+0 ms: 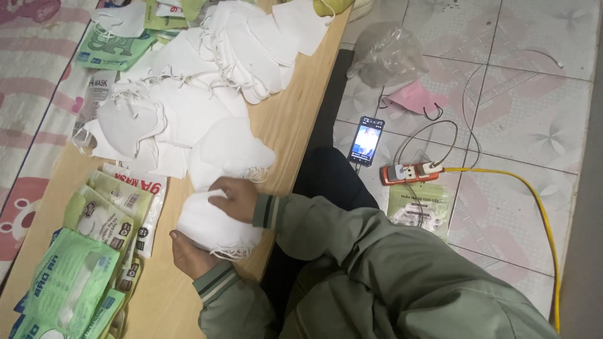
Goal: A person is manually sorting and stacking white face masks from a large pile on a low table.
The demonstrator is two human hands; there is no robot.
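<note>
Both hands, left hand (191,254) and right hand (235,198), clamping a stack of white masks (213,229) on the wooden table (295,119), near edge.

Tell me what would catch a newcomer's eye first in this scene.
First, the heap of white masks spread across the far half of the wooden table, with the left hand and right hand clasping a small stack of masks at the near edge. Next, the green packets piled at the table's near left. On the tiled floor to the right, a lit phone lies beside an orange power strip with a yellow cable.
</note>
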